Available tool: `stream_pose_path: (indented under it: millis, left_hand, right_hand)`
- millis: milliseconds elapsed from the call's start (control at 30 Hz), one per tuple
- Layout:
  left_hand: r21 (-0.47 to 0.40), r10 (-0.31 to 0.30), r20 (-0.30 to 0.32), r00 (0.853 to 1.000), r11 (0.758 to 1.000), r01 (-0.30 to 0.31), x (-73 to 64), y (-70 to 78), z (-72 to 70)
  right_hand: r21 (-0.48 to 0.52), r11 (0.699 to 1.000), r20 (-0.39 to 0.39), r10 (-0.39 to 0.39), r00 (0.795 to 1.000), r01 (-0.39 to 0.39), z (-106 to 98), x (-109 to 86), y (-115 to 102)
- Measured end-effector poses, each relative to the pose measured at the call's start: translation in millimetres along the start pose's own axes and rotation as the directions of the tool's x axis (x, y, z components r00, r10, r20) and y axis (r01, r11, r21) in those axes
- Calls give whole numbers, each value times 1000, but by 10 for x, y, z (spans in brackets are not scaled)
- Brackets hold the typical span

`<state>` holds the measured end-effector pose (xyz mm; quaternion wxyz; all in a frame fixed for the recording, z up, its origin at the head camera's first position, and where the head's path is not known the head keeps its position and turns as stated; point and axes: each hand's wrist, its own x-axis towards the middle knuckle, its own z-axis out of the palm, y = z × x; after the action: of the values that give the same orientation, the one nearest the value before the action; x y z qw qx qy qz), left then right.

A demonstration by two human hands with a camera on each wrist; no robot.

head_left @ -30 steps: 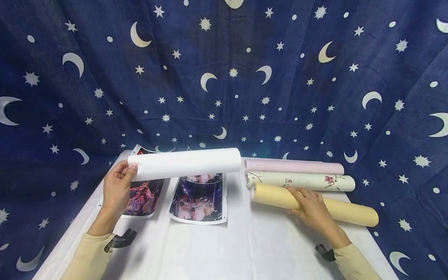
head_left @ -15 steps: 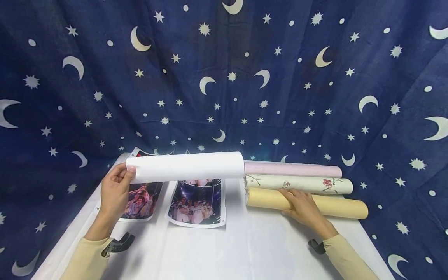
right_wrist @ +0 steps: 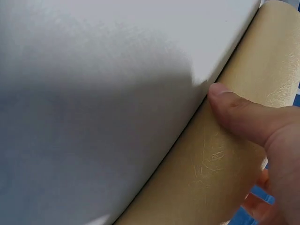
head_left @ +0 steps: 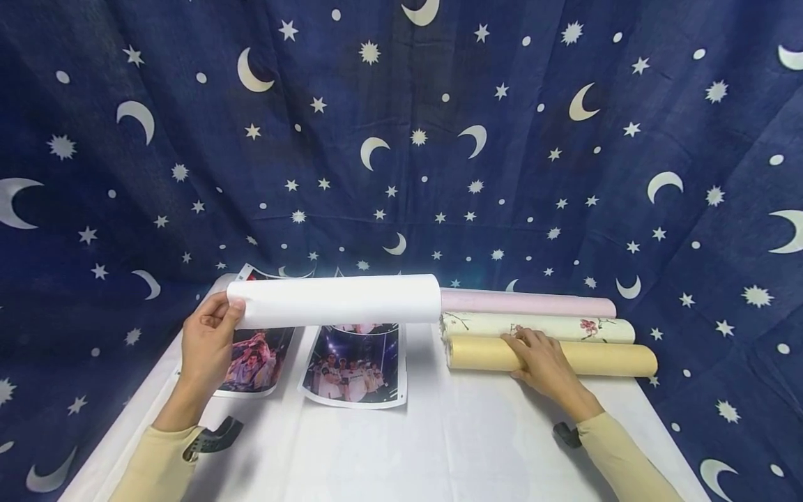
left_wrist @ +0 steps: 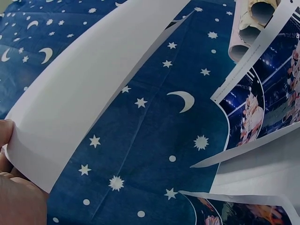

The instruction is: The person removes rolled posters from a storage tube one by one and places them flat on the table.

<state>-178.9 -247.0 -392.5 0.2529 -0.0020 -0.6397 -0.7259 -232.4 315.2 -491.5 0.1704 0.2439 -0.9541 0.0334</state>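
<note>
At the left, my left hand (head_left: 210, 335) pinches one end of a rolled white paper sheet (head_left: 339, 300), thumb in front. The sheet hangs level above two printed photo posters; in the left wrist view the curved sheet (left_wrist: 93, 79) shows a loose long edge. My right hand (head_left: 546, 362) grips a yellow wallpaper roll (head_left: 608, 358) near its middle, fingers over the top. In the right wrist view the thumb (right_wrist: 239, 112) lies along the near side of the yellow roll (right_wrist: 197, 168). Behind it lie a floral wallpaper roll (head_left: 564, 328) and a pink roll (head_left: 527, 302), side by side.
A group-photo poster (head_left: 351, 366) lies on the white table (head_left: 376, 453) with curling edges. Left of it is a reddish poster (head_left: 257, 359), partly covered by the white sheet. A dark blue curtain (head_left: 401, 104) with moons and stars hangs behind the table.
The yellow roll has swung from a slant to lie parallel against the floral roll, with my right hand on it. The white sheet in my left hand has shifted slightly right.
</note>
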Motion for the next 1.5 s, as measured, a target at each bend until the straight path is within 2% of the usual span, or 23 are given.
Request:
stream_pose_path:
  millis: [333, 533, 733, 967, 1300, 1433, 1500]
  left_hand:
    - [-15, -22, -57, 998, 1000, 21, 11, -18, -75]
    - [-48, -10, -55, 998, 999, 7, 25, -43, -89]
    - [-26, -5, -34, 999, 1000, 4, 25, -66, -93]
    - [-7, -9, -47, 999, 1000, 8, 33, -60, -95]
    - [29, -33, -39, 999, 999, 34, 4, -91, -120]
    - [24, -29, -30, 999, 999, 30, 10, -97, -99]
    - [23, -25, -18, 1000, 999, 26, 8, -90, -79]
  right_hand:
    - [-9, 1000, -2, -4, 1000, 4, 54, 125, 40]
    - [-5, 1000, 10, 19, 1000, -19, 85, 250, 86]
    - [-6, 998, 58, 56, 997, -56, 100, 357, 157]
    - [-8, 999, 59, 48, 997, -48, 119, 462, 218]
    - [15, 999, 1, 45, 999, -45, 182, 539, 200]
    - [37, 997, 3, 62, 998, -62, 149, 536, 143]
    - [46, 998, -29, 50, 998, -48, 104, 540, 83]
